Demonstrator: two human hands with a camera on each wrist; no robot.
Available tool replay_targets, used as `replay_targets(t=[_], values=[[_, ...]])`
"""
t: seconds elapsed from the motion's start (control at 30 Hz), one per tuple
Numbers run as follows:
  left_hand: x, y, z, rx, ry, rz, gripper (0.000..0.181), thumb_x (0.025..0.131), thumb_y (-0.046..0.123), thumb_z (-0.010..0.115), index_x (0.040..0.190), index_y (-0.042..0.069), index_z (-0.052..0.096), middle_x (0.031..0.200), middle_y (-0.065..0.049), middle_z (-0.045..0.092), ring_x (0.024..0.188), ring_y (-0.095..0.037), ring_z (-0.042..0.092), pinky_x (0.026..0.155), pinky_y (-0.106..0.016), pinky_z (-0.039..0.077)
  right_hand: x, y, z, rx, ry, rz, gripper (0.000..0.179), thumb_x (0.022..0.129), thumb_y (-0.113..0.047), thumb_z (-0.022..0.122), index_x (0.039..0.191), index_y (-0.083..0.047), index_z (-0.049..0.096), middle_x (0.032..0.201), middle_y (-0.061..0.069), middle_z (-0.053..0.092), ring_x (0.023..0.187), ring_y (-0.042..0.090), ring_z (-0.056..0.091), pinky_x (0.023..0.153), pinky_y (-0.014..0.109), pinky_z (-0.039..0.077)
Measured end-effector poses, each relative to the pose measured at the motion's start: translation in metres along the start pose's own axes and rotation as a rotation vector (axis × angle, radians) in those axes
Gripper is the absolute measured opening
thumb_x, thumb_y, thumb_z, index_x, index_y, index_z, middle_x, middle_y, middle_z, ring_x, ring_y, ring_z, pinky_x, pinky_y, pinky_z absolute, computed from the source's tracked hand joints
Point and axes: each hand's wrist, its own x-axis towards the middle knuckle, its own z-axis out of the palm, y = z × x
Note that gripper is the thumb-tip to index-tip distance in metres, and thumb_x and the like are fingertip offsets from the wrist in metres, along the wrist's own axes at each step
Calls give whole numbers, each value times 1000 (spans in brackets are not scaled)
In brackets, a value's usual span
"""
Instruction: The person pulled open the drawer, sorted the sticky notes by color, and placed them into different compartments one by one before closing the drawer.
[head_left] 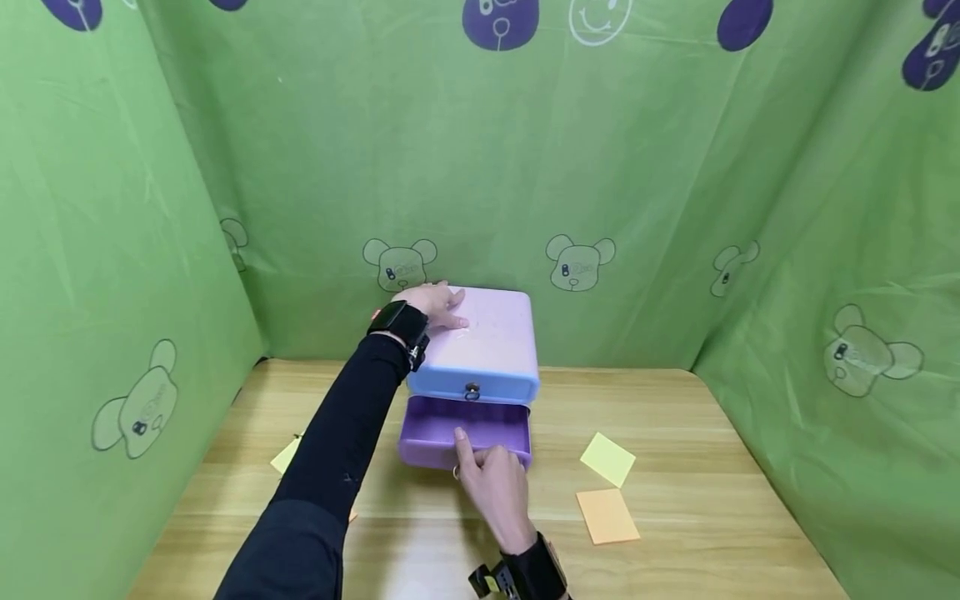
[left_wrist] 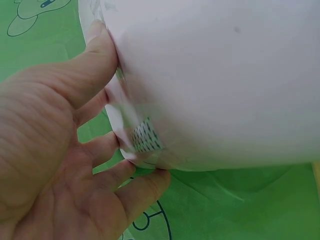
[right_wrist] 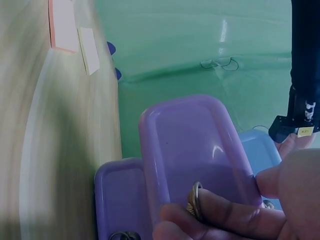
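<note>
A small drawer cabinet (head_left: 495, 333) with a pale pink top stands against the back curtain. Over its rear left edge lies my left hand (head_left: 431, 302), thumb on the top. The left wrist view has that hand's fingers bent against the cabinet's edge, near a green-dashed patch. Below the shut blue drawer (head_left: 442, 383), a purple drawer (head_left: 423, 452) is pulled out, its visible inside bare. My right hand (head_left: 497, 487) holds its front: a finger is in the metal ring pull (right_wrist: 197, 200), and the thumb lies over the rim. Under it, a second purple drawer (right_wrist: 120, 190) is shut.
On the wooden table (head_left: 697, 500), a yellow note (head_left: 608, 459) and an orange note (head_left: 608, 517) lie right of the cabinet. Another yellow note (head_left: 285, 455) shows partly behind my left sleeve. Green curtain (head_left: 645, 167) encloses the back and both sides.
</note>
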Motion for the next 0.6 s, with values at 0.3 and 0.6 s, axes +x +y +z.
replay_targets(t=[0.3,0.6], values=[[-4,-2,0,-18,8,1,73,104,49,51,163,22,19,172,-19,8,159,-38,11,130,-54,15,-13,-2,-2,5,-9,30,73,100,-53,56,39,-14,49,34,-16,28,34,-2,19,42,19,15],[-3,-2,-1,-13,12,4,72,104,49,48,163,21,18,172,-19,6,160,-38,8,131,-52,13,-23,0,-1,18,22,48,67,98,-51,60,39,-22,53,34,-11,38,34,0,24,41,19,18]])
